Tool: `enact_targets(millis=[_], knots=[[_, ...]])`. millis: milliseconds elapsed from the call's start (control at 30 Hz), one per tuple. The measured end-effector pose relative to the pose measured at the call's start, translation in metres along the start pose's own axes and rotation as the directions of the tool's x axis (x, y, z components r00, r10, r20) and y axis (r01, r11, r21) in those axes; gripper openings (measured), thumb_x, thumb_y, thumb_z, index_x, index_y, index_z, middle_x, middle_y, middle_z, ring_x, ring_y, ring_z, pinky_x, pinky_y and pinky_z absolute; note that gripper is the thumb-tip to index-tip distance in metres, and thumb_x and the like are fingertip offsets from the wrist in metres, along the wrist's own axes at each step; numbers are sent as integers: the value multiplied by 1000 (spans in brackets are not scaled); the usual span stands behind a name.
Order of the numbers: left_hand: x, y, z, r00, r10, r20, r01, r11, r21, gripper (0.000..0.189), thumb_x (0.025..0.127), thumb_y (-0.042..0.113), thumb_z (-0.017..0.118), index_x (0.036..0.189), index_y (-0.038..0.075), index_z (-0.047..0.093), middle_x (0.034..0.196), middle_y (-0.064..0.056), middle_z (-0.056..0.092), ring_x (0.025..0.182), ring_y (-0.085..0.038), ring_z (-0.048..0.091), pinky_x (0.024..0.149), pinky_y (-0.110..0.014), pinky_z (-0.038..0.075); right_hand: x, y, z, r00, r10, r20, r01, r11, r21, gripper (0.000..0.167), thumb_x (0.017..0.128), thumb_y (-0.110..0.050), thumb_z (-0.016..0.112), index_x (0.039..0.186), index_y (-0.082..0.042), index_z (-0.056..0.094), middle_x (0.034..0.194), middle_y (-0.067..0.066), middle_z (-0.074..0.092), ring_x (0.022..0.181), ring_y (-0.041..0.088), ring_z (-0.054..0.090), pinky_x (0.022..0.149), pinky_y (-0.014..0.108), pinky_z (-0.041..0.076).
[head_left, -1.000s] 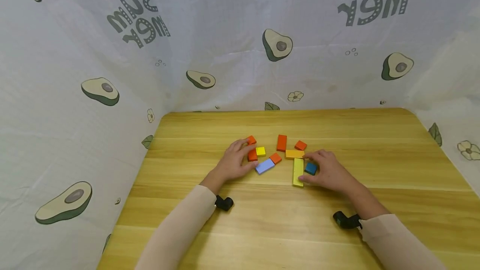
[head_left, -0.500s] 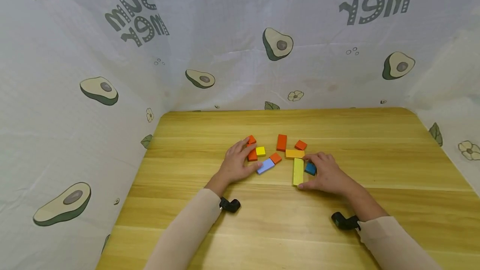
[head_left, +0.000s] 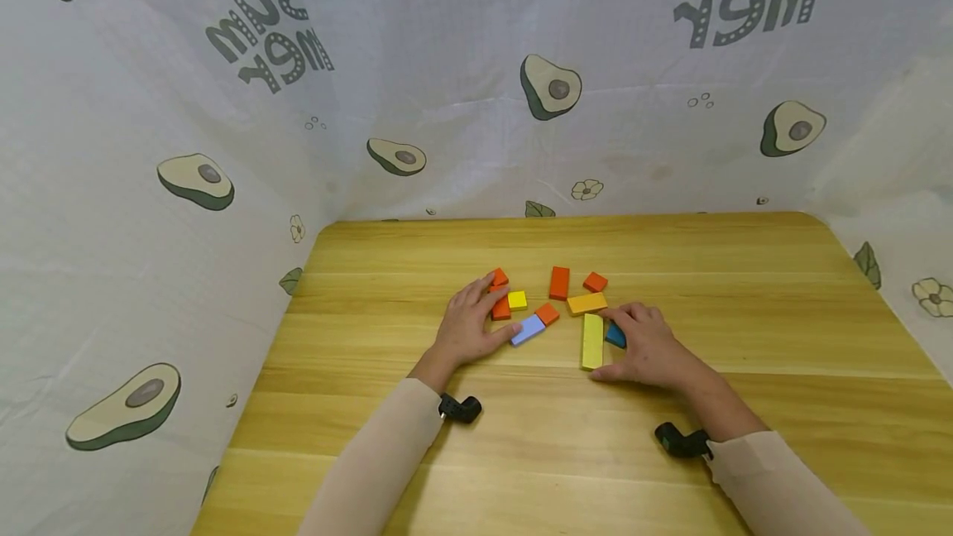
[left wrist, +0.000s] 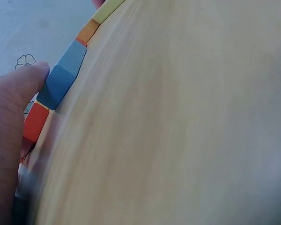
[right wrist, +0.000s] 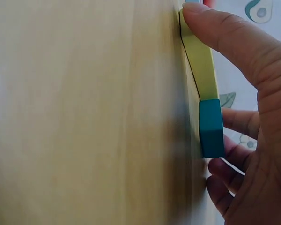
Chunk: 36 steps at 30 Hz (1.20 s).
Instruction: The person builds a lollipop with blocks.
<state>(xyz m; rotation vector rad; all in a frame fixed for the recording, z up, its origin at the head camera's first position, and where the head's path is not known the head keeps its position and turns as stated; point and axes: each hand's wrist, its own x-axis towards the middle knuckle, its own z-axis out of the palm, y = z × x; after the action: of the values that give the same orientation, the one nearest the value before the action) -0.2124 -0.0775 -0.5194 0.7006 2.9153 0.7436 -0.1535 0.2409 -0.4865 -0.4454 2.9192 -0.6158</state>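
Observation:
My right hand (head_left: 646,346) spans a long yellow building block (head_left: 591,344), thumb at its near end and a finger at its far end. Under that palm, a small blue block (head_left: 615,335) is partly covered; the right wrist view shows this teal-looking block (right wrist: 211,129) beside the yellow one. An orange block (head_left: 586,304) sits tilted just beyond the yellow block. My left hand (head_left: 465,327) rests with loosely spread fingers on a red block (head_left: 501,308) and a small orange-red block (head_left: 500,277). Its thumb touches a light blue block (head_left: 528,330), darker in the left wrist view.
A small yellow block (head_left: 517,300) and a small orange-red block (head_left: 547,314) lie between the hands. Farther back are a red block (head_left: 559,283) and another small red block (head_left: 595,281). The wooden table (head_left: 417,246) meets a printed cloth (head_left: 462,155) behind.
The orange block has turned, its right end swinging away, and the small red block behind it has shifted slightly. My right thumb has slid to the yellow block's near end. The left forearm moved slightly right.

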Motion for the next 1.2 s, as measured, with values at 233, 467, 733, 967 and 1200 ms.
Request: enact_targets(millis=[233,467,733,967,1200], knots=[[-1,-1,1,1000,-3,-9,3,1000,-7,75,94,66,53,158,30,41,171,1,21,158,-28,22,125,-56,20,1,0,6,1000,-10,-23,10,1000,17,104,67,-66,86,142,-4,53,133,21,50,120,44,41,98,65,38],[-2,-2,0,1000,-3,-15,3,1000,8,75,93,66,54,158,30,41,171,1,23,157,-28,23,125,-56,22,-1,-19,13,996,-37,-76,41,997,58,101,65,-63,89,141,-6,55,137,19,52,128,45,36,100,69,28],[-2,-1,2,1000,0,-13,0,1000,17,74,94,67,53,158,31,41,171,1,22,157,-27,23,125,-55,21,-4,-51,26,996,-81,36,75,986,148,103,66,-66,87,141,-4,54,123,6,61,119,28,54,104,54,47],[-1,-1,2,1000,-2,-18,3,1000,22,74,94,67,52,158,31,41,171,2,21,158,-26,23,126,-54,21,-4,-59,33,989,-123,86,113,988,107,102,64,-70,86,140,-9,56,116,-2,58,107,16,53,96,45,51],[-2,-1,1,1000,-11,-10,11,1000,22,74,94,67,53,158,31,41,171,2,21,158,-27,22,126,-54,21,-4,-61,32,985,-129,114,119,988,95,103,65,-71,85,141,-11,52,120,0,56,109,18,50,96,45,51]])
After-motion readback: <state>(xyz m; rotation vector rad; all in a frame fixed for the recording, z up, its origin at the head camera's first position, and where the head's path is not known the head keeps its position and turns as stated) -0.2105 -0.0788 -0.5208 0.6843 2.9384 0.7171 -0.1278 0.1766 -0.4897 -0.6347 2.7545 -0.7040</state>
